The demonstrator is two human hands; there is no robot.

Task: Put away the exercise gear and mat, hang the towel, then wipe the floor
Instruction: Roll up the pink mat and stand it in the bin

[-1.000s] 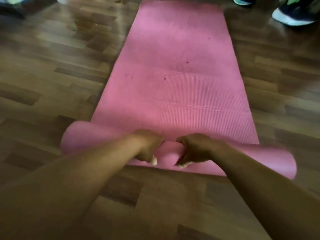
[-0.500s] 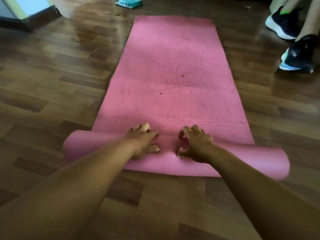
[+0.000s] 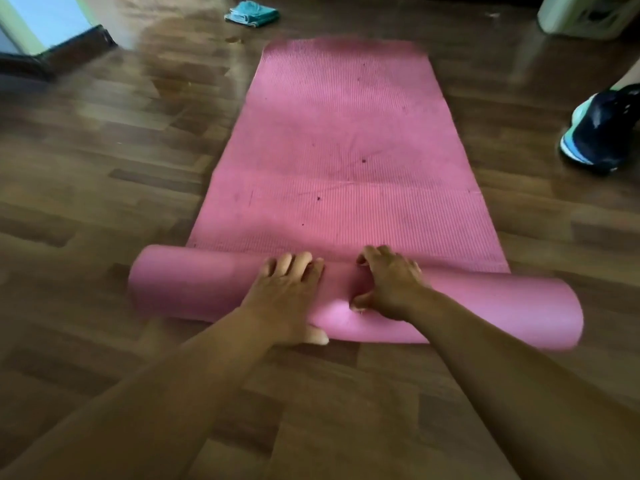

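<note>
A pink exercise mat (image 3: 346, 140) lies lengthwise on the wooden floor, and its near end is rolled into a thick roll (image 3: 194, 282) lying crosswise. Both hands sit on the middle of that roll. My left hand (image 3: 287, 292) drapes its fingers over the top while its thumb tucks under the near side. My right hand (image 3: 388, 282) curls its fingers over the top, and its thumb digs into the roll's front. A folded teal towel (image 3: 251, 13) lies on the floor beyond the mat's far left corner.
Another person's dark sneaker (image 3: 602, 129) stands on the floor right of the mat. A pale container (image 3: 585, 15) sits at the far right. A dark door threshold (image 3: 59, 46) is at the far left. A shiny wet-looking patch (image 3: 166, 64) marks the floor left of the mat.
The roll has turned forward and grown thicker, leaving less flat mat. Both hands shifted from a tight fist grip to fingers draped over the roll's top. The view tilted up.
</note>
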